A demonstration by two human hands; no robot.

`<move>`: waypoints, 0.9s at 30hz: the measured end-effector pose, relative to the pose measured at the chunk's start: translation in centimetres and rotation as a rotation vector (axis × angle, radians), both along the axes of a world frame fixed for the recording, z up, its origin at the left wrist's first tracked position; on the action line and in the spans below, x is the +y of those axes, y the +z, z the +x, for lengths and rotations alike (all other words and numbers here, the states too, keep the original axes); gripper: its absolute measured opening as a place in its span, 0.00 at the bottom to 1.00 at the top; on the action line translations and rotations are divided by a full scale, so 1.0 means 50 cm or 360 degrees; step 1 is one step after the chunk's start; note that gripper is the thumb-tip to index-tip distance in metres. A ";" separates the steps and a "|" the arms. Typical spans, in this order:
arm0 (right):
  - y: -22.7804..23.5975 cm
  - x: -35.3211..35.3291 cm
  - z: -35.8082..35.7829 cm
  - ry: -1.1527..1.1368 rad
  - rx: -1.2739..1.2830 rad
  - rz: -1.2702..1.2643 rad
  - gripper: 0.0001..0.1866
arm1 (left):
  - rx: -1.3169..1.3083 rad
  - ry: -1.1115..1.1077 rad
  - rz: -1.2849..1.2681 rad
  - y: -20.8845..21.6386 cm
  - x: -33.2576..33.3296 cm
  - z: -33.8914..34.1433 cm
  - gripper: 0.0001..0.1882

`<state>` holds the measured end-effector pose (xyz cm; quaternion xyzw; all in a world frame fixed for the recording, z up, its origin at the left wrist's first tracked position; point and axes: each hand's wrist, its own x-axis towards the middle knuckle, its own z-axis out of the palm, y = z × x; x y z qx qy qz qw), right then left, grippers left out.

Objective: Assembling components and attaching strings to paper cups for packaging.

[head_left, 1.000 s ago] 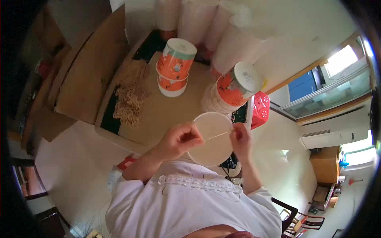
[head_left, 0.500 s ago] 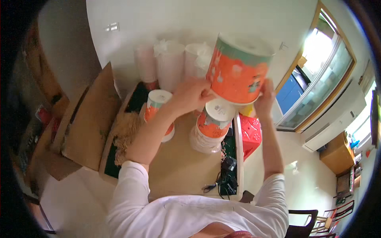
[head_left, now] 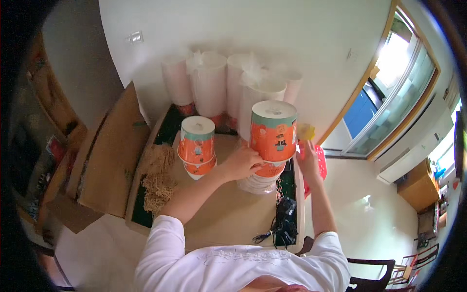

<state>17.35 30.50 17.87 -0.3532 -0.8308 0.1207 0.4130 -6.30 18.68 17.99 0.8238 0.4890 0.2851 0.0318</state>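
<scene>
An upside-down orange paper bucket (head_left: 273, 132) with a green band sits over another orange bucket (head_left: 270, 170), which is also upside down and mostly covered. Beneath them is a bundle wrapped in clear plastic (head_left: 258, 185). My left hand (head_left: 244, 163) has its curled fingers on the upper bucket's lower rim, at the left. Beside the same rim, on the right, is my right hand (head_left: 308, 159), its fingers apart and pointing up; whether they touch the bucket is hard to see. Farther left, a second pair of upturned orange buckets (head_left: 198, 146) stands nested on the table.
Tall plastic-wrapped stacks of white cups or buckets (head_left: 209, 82) line the wall. Shredded brown paper (head_left: 158, 182) lies at the table's left, near an open cardboard box (head_left: 109, 160). Black cables and an adapter (head_left: 286, 224) lie at the right edge, near a red stool (head_left: 321, 163).
The orange bucket has come down from the air onto the upturned bucket below. Both hands have lowered with it, and the right fingers have loosened. The left bucket pair looks unchanged.
</scene>
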 end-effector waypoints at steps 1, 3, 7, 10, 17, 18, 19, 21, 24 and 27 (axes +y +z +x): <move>0.010 0.009 0.010 -0.0032 -0.0007 0.0013 0.12 | -0.0003 -0.0007 0.0078 -0.012 -0.012 0.016 0.09; 0.077 0.005 0.008 -0.0030 0.0054 0.0149 0.12 | 0.0121 0.0048 0.0094 -0.023 -0.031 0.049 0.13; 0.206 -0.049 -0.056 0.0212 0.0035 0.0409 0.16 | 0.0208 0.0204 0.0404 -0.101 -0.030 0.125 0.18; 0.201 -0.029 -0.085 0.0386 -0.0263 0.0438 0.15 | 0.0467 0.0178 0.0196 -0.167 -0.013 0.166 0.15; 0.121 -0.014 -0.081 0.0568 -0.0569 0.0266 0.12 | 0.0601 0.0272 -0.0262 -0.276 -0.043 0.185 0.14; 0.109 -0.011 -0.081 0.0601 -0.0583 0.0279 0.12 | 0.0513 0.0267 -0.0300 -0.280 -0.040 0.187 0.16; 0.095 -0.009 -0.082 0.0605 -0.0592 0.0269 0.12 | 0.0427 0.0259 -0.0337 -0.273 -0.039 0.190 0.22; 0.076 -0.004 -0.081 0.0564 -0.0612 0.0264 0.13 | 0.0200 0.0239 -0.0250 -0.255 -0.036 0.214 0.15; 0.072 -0.008 -0.105 0.0585 -0.0577 0.0214 0.12 | -0.0133 0.0217 -0.0090 -0.280 -0.015 0.244 0.09; 0.041 -0.015 -0.110 0.0519 -0.0555 0.0280 0.13 | 0.0097 0.0129 -0.0123 -0.261 -0.025 0.256 0.15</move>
